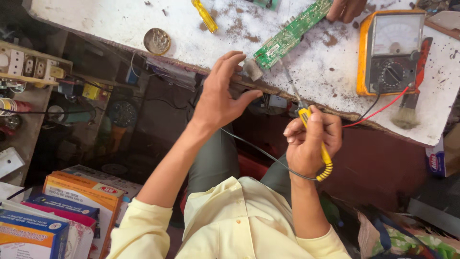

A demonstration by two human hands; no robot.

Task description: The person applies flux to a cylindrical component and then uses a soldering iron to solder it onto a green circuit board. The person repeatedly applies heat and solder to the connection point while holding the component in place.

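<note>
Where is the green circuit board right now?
The green circuit board lies on the white table, upper middle of the head view, between the left hand and the orange meter.

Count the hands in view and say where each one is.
3. The left hand touches the circuit board; the right hand holds the soldering iron; another person's hand is at the top edge.
</note>
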